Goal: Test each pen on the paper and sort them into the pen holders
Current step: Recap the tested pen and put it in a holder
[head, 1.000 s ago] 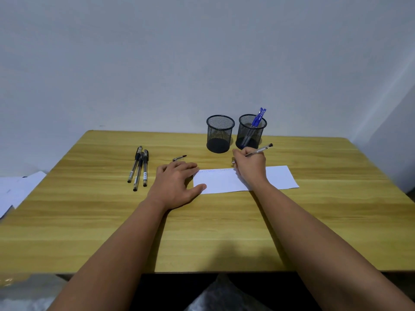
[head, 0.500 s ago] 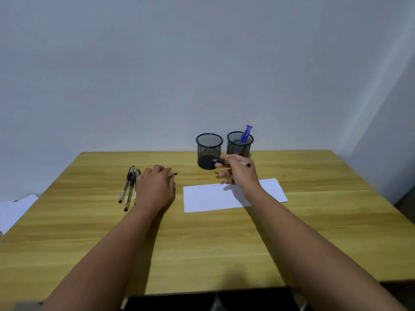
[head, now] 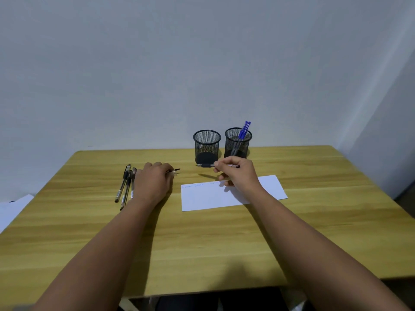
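Light dim, flat, cool; grey cast over the wall [head: 202, 63]. A paler band runs diagonally down the right side of it. Soft shadows only: one under the right hand [head: 238, 173] on the table [head: 224, 243], a faint one beside the left forearm [head: 112, 239]. No glare on the wood. Paper [head: 215, 198] is the brightest patch. Wide-angle bend at the table edges; forearms swell toward the bottom corners. Fingers slightly smeared; writing on the paper too faint to read.
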Demonstrator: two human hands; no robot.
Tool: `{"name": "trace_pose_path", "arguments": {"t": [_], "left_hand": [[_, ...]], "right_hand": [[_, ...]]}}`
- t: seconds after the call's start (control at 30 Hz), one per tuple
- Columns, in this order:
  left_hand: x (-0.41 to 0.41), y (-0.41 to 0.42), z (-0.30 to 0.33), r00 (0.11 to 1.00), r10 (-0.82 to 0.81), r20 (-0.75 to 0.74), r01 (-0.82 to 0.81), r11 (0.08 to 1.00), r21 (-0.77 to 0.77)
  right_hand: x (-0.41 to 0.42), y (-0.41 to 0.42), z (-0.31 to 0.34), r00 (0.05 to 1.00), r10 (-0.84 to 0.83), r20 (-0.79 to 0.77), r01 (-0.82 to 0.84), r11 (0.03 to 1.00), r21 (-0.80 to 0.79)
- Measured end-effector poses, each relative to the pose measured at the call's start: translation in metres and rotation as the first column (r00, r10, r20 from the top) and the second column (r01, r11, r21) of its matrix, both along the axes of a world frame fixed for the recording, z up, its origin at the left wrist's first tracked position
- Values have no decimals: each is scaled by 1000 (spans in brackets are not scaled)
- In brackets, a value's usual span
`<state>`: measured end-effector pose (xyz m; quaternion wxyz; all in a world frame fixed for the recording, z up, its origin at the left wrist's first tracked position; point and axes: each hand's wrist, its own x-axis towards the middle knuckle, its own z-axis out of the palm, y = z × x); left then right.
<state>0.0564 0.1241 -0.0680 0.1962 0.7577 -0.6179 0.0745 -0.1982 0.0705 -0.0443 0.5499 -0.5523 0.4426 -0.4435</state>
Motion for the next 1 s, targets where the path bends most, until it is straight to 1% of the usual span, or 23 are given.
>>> {"name": "trace_pose_path", "arguments": {"t": [0.07,0.13,0.23,0.43,0.6,0.7,0.73,0.77,0.8,0.83,0.87,0.9,0.93,1.0], "left_hand": [[-3,4,4,994,-75,-83,71,996,-60],[-8,8,9,984,-132,-120,120,988,-101],[-15,11,16,971,-190,-146,170,976,-139],[-25,15,27,958,-248,-146,220,959,-180],[-33,21,34,953,-285,-102,258,941,-219],[-38,24,40,943,-325,-72,307,933,-187],[-40,25,42,935,-338,-105,317,931,-181],[-44,27,46,917,-347,-197,310,930,-196],[-48,29,53,868,-340,-361,272,935,-225],[-51,31,61,772,-332,-543,221,940,-261],[-55,34,70,641,-329,-694,175,942,-286],[-59,37,77,530,-329,-782,144,943,-299],[-62,39,84,473,-320,-821,125,947,-297],[-67,44,93,413,-300,-860,108,954,-280]], "right_hand": [[-4,2,-1,997,46,-67,-48,998,-33],[-6,3,-1,989,92,-116,-100,993,-60],[-5,8,1,988,103,-114,-113,990,-88],[-5,15,10,993,74,-90,-85,988,-126],[-11,22,14,996,47,-82,-57,990,-126],[-15,27,17,994,69,-90,-79,991,-112],[-15,29,19,991,90,-96,-99,990,-102],[-16,31,21,989,111,-100,-120,989,-90],[-17,33,23,986,131,-100,-139,987,-76],[-19,35,26,984,149,-95,-155,986,-61],[-20,37,28,982,167,-84,-171,984,-41],[-21,38,31,980,186,-70,-188,982,-21],[-21,40,33,978,202,-58,-203,979,-6],[-20,45,38,977,210,-44,-210,978,-3]]}}
